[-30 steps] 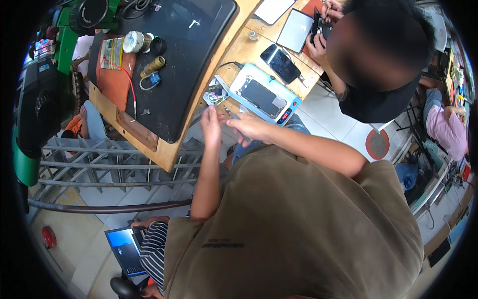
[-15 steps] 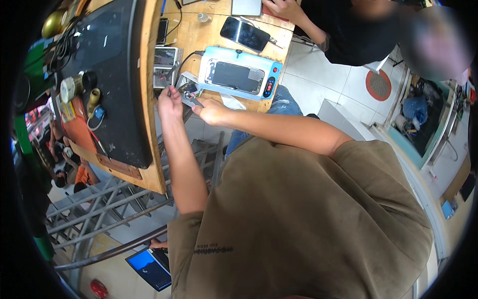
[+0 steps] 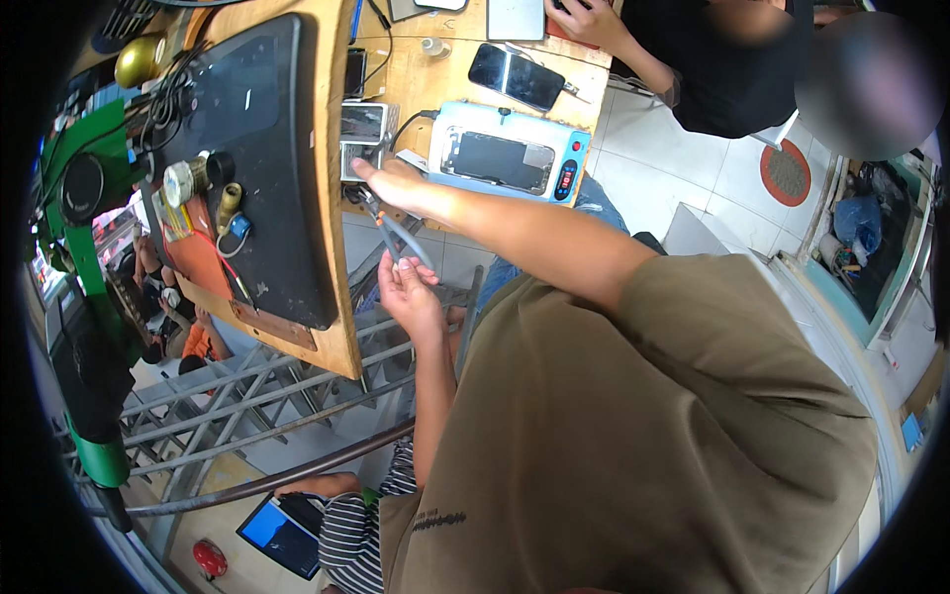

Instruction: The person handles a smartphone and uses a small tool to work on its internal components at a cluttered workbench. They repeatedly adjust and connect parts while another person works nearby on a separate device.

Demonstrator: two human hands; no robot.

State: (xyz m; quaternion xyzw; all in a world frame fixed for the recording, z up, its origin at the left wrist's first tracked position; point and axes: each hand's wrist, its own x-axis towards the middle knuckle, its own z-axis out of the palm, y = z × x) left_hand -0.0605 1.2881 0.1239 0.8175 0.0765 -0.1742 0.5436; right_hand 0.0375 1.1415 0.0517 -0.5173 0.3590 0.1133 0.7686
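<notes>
In my left hand [image 3: 412, 297] is a pair of pliers [image 3: 404, 238] with grey handles and orange parts, pinched by the handle end just off the bench's near edge. The plier jaws point up toward my other hand. My right hand [image 3: 404, 188] reaches across above them, over the bench edge, beside a light-framed phone-like device [image 3: 364, 122]. Its fingertips are partly hidden, so whether they grip anything is unclear. To the right of that hand lies a light blue heating plate [image 3: 465, 117] with red controls, bearing a phone screen panel [image 3: 495, 161] in a white frame.
Behind the heating plate lie a dark phone [image 3: 517, 77] and a small clear bottle [image 3: 433, 47]. A raised wooden board [image 3: 339, 287] with a black mat [image 3: 287, 238] stands at left. Another person's hand [image 3: 586, 22] is at the far edge. Metal railing [image 3: 237, 396] runs below.
My left hand has come down and toward me, now with the pliers. My right hand has moved up and left. The white tray and paper beside the heating plate are out of sight.
</notes>
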